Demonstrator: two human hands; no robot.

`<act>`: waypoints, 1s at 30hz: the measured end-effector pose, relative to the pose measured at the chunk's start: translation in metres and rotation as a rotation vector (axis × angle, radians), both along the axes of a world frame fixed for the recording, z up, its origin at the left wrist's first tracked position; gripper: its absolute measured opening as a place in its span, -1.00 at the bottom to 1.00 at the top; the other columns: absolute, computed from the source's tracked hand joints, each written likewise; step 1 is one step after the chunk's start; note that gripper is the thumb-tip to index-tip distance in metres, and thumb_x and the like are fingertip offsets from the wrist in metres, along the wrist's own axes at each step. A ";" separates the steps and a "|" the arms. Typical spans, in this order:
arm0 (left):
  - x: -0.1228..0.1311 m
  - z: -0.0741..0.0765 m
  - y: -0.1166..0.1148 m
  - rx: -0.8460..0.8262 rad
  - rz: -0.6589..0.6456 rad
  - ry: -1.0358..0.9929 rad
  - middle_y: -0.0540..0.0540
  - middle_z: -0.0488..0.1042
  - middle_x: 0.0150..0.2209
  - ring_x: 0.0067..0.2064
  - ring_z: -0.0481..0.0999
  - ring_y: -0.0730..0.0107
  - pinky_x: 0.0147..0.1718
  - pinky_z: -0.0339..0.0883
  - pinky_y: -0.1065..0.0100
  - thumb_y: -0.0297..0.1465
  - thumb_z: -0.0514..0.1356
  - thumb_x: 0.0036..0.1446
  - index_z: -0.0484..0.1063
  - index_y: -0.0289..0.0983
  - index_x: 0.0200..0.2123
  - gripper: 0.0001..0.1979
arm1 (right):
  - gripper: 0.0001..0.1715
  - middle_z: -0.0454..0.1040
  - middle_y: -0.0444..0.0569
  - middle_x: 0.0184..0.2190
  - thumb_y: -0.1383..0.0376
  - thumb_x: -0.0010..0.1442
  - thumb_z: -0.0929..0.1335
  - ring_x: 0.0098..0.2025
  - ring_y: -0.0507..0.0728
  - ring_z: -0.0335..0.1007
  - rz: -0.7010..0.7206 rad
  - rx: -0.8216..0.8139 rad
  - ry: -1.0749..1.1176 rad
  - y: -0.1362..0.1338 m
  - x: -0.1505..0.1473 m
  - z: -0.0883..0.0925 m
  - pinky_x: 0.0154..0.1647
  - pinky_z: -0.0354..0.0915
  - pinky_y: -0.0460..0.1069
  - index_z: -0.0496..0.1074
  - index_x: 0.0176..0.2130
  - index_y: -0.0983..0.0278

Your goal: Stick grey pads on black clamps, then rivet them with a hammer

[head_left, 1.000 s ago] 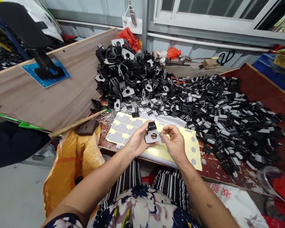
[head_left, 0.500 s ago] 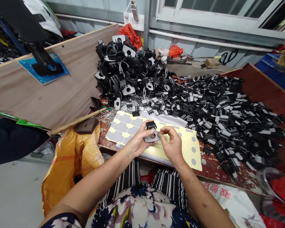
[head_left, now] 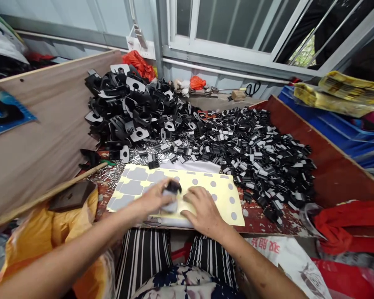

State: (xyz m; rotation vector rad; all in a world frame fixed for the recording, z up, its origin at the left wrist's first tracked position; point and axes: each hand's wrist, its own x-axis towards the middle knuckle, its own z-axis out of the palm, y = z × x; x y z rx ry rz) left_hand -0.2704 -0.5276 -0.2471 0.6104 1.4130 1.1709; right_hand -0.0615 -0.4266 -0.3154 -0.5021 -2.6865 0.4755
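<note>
My left hand [head_left: 151, 202] is closed on a black plastic clip [head_left: 173, 187] with a flat grey face, blurred by motion. It is over the yellow sticker sheet [head_left: 224, 203], which carries large grey shapes at its left and small grey dots at its right. Just right of the clip, my right hand [head_left: 204, 212] hovers over or rests on that sheet, palm down. Its thumb and fingers are apart, and nothing shows between them. Whether the right fingertips touch the sheet I cannot tell.
Black clips with grey faces form a tall pile [head_left: 124, 108] at the back left. Smaller black parts [head_left: 255, 153] are heaped at the right, beside a red-brown board [head_left: 333, 153]. Loose metal pins [head_left: 137, 153] lie behind the sheet. A wooden stick [head_left: 59, 187] lies at the left.
The view has swung to the right. My left hand has moved left with the clip and tilted it. My right hand has parted from the clip, its pinch opened, and turned palm down over the sheet.
</note>
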 end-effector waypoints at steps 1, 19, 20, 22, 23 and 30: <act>-0.021 0.022 0.007 0.063 0.043 0.000 -0.13 0.54 -0.16 -0.31 0.57 0.30 -0.43 0.49 0.36 -0.35 0.48 -0.01 0.39 -0.15 0.07 -0.43 | -0.48 0.38 0.15 0.31 0.09 0.35 0.41 0.37 0.35 0.22 0.064 -0.005 -0.058 0.000 0.002 -0.003 0.35 0.25 0.31 0.41 0.22 0.22; 0.020 -0.083 0.009 0.358 -0.515 1.413 -0.28 0.12 0.50 0.54 -0.06 -0.24 0.42 -0.26 -0.38 -0.14 0.18 0.38 0.22 -0.03 0.45 -0.38 | -0.59 0.57 0.12 0.13 0.44 0.34 0.30 0.07 0.26 0.46 -0.063 0.263 0.134 0.191 -0.073 0.078 0.08 0.38 0.17 0.53 0.11 0.26; 0.018 -0.081 0.010 0.356 -0.522 1.428 -0.27 0.12 0.50 0.54 -0.06 -0.22 0.43 -0.25 -0.37 -0.13 0.18 0.38 0.20 -0.03 0.45 -0.37 | -0.49 0.45 0.14 0.28 0.51 0.34 0.26 0.14 0.28 0.40 -0.081 0.337 0.098 0.204 -0.098 0.087 0.10 0.35 0.18 0.47 0.20 0.26; 0.015 -0.078 0.010 0.349 -0.531 1.441 -0.27 0.13 0.50 0.53 -0.03 -0.20 0.43 -0.23 -0.35 -0.11 0.19 0.37 0.21 -0.04 0.45 -0.36 | -0.42 0.34 0.13 0.37 0.56 0.34 0.22 0.15 0.29 0.35 -0.075 0.425 -0.037 0.227 -0.137 0.099 0.08 0.32 0.17 0.45 0.23 0.24; 0.014 -0.077 0.010 0.346 -0.527 1.440 -0.27 0.14 0.49 0.53 -0.01 -0.19 0.43 -0.22 -0.34 -0.10 0.20 0.36 0.22 -0.06 0.44 -0.36 | -0.45 0.40 0.15 0.33 0.57 0.33 0.22 0.12 0.29 0.36 -0.077 0.437 -0.105 0.237 -0.150 0.104 0.05 0.31 0.15 0.49 0.18 0.25; 0.010 -0.078 0.009 0.404 -0.441 1.197 -0.27 0.22 0.46 0.52 0.02 -0.18 0.44 -0.31 -0.32 -0.11 0.26 0.31 0.33 -0.09 0.38 -0.37 | -0.61 0.53 0.17 -0.06 0.55 0.26 0.25 -0.11 0.22 0.47 -0.200 0.401 -0.105 0.236 -0.103 0.109 -0.10 0.33 0.06 0.61 -0.11 0.33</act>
